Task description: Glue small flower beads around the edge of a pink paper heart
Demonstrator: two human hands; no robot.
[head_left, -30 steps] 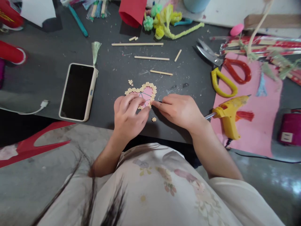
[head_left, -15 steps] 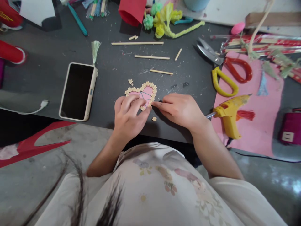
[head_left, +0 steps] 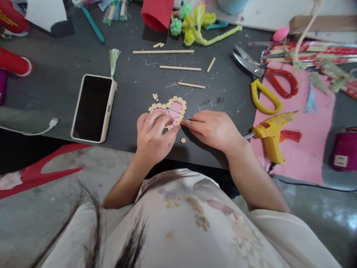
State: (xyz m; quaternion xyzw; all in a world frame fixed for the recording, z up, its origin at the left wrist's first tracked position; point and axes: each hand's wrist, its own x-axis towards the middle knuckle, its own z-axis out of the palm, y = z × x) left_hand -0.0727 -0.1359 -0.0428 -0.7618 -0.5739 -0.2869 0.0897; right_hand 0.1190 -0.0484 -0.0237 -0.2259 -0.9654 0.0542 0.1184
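A pink heart [head_left: 175, 107] edged with small pale flower-shaped pieces lies on the dark table in front of me. My left hand [head_left: 156, 136] covers its lower left part, thumb and fingers curled on it. From the right, my right hand [head_left: 210, 128] touches the heart's lower right edge with its extended index finger; the other fingers are folded. Whether a small piece is under that fingertip is hidden. One loose flower piece [head_left: 183, 140] sits just below the heart, and a few more [head_left: 155, 97] are above its left side.
Thin sticks [head_left: 180, 68] lie beyond the heart. A phone [head_left: 92, 108] is at the left. On the right are scissors [head_left: 266, 96], a yellow glue gun [head_left: 272, 139] and a pink sheet [head_left: 309, 149]. Yellow and green craft pieces [head_left: 196, 28] stand at the back.
Both hands stay almost in place at the heart. The whole view has shifted very slightly; nothing has visibly been picked up or let go.
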